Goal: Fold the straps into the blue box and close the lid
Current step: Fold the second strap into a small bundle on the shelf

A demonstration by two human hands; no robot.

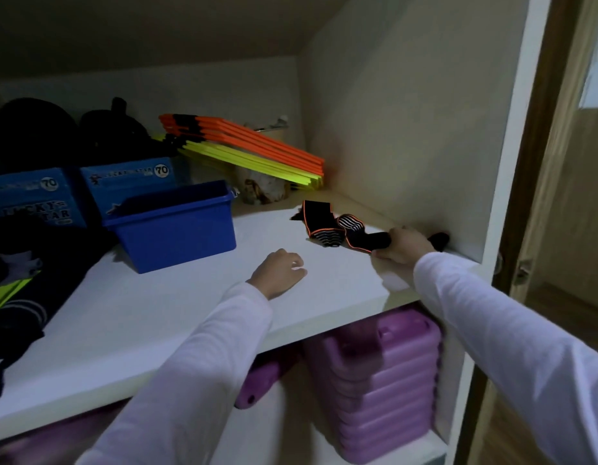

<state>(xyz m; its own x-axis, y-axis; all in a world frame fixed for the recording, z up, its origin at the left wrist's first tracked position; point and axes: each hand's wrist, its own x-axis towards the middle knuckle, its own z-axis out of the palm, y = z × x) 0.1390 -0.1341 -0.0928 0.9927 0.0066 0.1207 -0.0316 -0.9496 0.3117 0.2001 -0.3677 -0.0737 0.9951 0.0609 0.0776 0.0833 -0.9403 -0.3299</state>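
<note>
One head-worn wide-angle view, looking forward and down into a closet.

The camera is sitting close to the white shelf, facing its back right corner, with both sleeved arms reaching away from the lens: the left hand near the centre and the right hand by the side wall. The lower shelf space is showing beneath the shelf's front edge, and the wide lens is bending the door frame at the right. No second view is sharing the scene.

White shelf: blue box set left of centre, straps laid far right by the wall, orange-yellow stack at far back, printed blue boxes and dark clothing kept left.
</note>
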